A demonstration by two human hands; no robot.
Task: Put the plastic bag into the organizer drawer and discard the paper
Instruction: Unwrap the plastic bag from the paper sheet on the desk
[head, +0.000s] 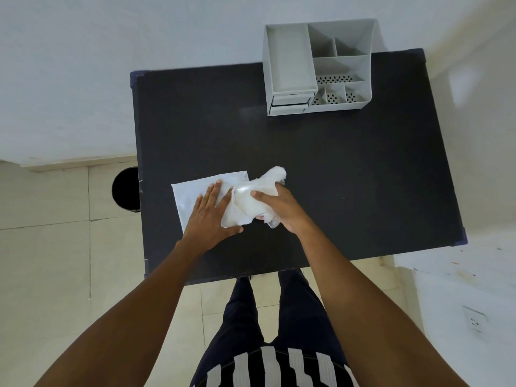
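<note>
Head view: the plastic bag (251, 199) is bunched within the right hand (279, 209), fingers curled shut around it; at its 9 o'clock, the paper (195, 191) is pinned to the counter (335, 177) by the flat, open left hand (209, 216).

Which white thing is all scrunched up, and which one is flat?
The plastic bag in the right hand is scrunched; the paper lies flat under the left hand.

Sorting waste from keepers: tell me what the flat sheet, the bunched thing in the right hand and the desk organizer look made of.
Flat sheet: looks like white matte paper, lying flat with crisp edges under the left hand.
Plastic bag: thin translucent plastic film, glossy and crumpled, gripped in the right hand.
Organizer: probably rigid moulded grey plastic, matte, with perforated compartment floors.
</note>
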